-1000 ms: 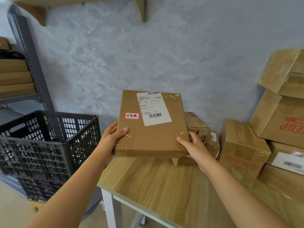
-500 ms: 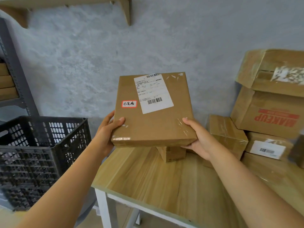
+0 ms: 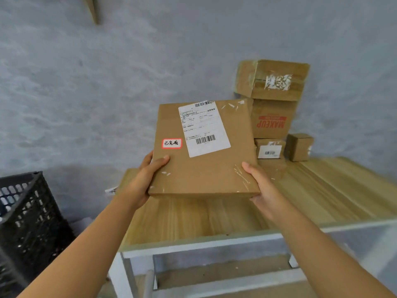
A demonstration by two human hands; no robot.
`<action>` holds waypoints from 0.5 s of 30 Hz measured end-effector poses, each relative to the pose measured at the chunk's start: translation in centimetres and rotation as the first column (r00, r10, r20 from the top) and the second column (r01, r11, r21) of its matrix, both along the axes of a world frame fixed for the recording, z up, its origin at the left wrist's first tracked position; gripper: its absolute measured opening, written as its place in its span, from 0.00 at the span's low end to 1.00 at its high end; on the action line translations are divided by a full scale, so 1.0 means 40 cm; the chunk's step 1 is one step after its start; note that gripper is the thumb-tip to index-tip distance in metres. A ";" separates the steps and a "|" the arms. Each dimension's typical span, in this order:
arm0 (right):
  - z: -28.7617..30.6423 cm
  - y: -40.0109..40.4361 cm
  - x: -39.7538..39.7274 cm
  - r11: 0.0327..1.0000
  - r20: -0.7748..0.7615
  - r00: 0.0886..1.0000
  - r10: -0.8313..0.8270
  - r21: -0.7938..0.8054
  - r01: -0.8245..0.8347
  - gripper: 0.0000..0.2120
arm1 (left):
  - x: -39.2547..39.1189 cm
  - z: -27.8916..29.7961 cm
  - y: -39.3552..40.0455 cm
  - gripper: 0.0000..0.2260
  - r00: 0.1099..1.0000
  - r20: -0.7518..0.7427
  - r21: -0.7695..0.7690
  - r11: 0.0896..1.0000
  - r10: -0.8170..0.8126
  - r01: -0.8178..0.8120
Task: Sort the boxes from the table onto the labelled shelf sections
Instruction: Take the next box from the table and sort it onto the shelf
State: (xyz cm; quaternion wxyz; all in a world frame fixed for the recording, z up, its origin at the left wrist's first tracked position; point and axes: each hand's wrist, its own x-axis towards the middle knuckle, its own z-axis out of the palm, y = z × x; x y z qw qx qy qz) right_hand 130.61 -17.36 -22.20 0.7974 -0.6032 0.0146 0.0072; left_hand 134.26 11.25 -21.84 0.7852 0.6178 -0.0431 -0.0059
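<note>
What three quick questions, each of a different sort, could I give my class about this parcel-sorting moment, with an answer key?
1. True or false: the flat box is lying on the table.
2. Multiple choice: what frames the small handwritten sticker on that box? A) a red border B) a blue border C) no border
3. Fill in: the word printed upside down in red on the stacked carton is ____.

Key
1. False: the left hand and the right hand hold it by its near corners above the tabletop.
2. A
3. MAKEUP
</note>
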 end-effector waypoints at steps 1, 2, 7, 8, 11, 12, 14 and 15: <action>-0.006 -0.026 -0.030 0.999 -0.021 0.999 -0.029 0.014 0.029 0.31 | -0.006 -0.004 -0.028 0.28 0.999 -0.008 0.001 0.999 -0.032 0.032; -0.010 -0.057 -0.059 0.998 -0.047 0.997 -0.062 0.030 0.064 0.31 | -0.015 -0.007 -0.061 0.25 0.998 -0.009 0.000 0.998 -0.068 0.068; -0.006 -0.222 -0.220 0.970 -0.118 0.963 -0.241 -0.042 0.238 0.23 | -0.086 -0.018 -0.243 0.20 0.960 -0.007 -0.001 0.960 -0.281 0.281; -0.004 -0.250 -0.259 0.961 -0.118 0.955 -0.273 -0.066 0.267 0.23 | -0.105 -0.020 -0.282 0.20 0.949 -0.007 0.003 0.949 -0.316 0.316; -0.011 -0.340 -0.378 0.926 -0.092 0.924 -0.372 -0.113 0.361 0.25 | -0.175 -0.016 -0.404 0.19 0.908 -0.040 -0.022 0.908 -0.418 0.417; -0.015 -0.371 -0.425 0.912 -0.079 0.912 -0.402 -0.122 0.391 0.27 | -0.201 -0.015 -0.448 0.19 0.890 -0.052 -0.028 0.891 -0.453 0.452; -0.027 -0.437 -0.533 0.875 -0.054 0.877 -0.477 -0.124 0.468 0.31 | -0.262 -0.013 -0.539 0.20 0.846 -0.078 -0.023 0.850 -0.527 0.527; -0.034 -0.473 -0.594 0.853 -0.042 0.856 -0.515 -0.118 0.508 0.32 | -0.301 -0.013 -0.588 0.21 0.818 -0.103 -0.017 0.824 -0.565 0.567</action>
